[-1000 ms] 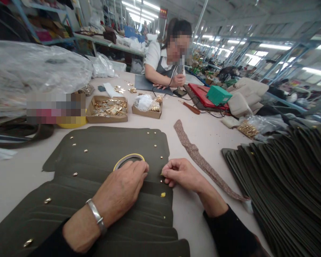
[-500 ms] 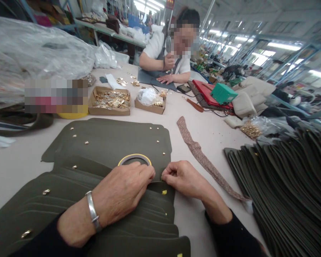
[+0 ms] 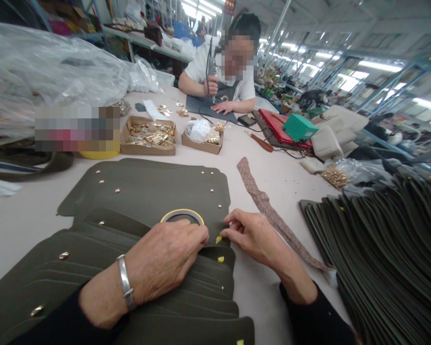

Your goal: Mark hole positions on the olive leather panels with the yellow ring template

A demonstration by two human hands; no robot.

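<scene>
Dark green panels (image 3: 158,187) with gold studs lie overlapped in front of me. My left hand (image 3: 172,249), with a silver bangle on its wrist, is closed on a roll of yellow tape (image 3: 182,212) resting over the panels. Its fingertips hide the near part of the roll. My right hand (image 3: 249,235) is at the panels' right edge, thumb and forefinger apart with nothing between them. Just left of its thumb, a small yellow tape piece (image 3: 219,239) sticks on a panel edge. Another yellow piece (image 3: 220,259) sits on the panel below.
A tall stack of dark green panels (image 3: 380,249) stands at the right. A patterned fabric strip (image 3: 264,199) lies beside my right hand. Farther back are cardboard boxes of gold hardware (image 3: 149,134) and a green device (image 3: 300,127). Across the table, a co-worker (image 3: 222,86) holds a corded tool.
My right thumb and forefinger have parted and drawn slightly away, leaving a yellow tape piece showing on the panel edge. My left hand has stayed almost still on the tape roll.
</scene>
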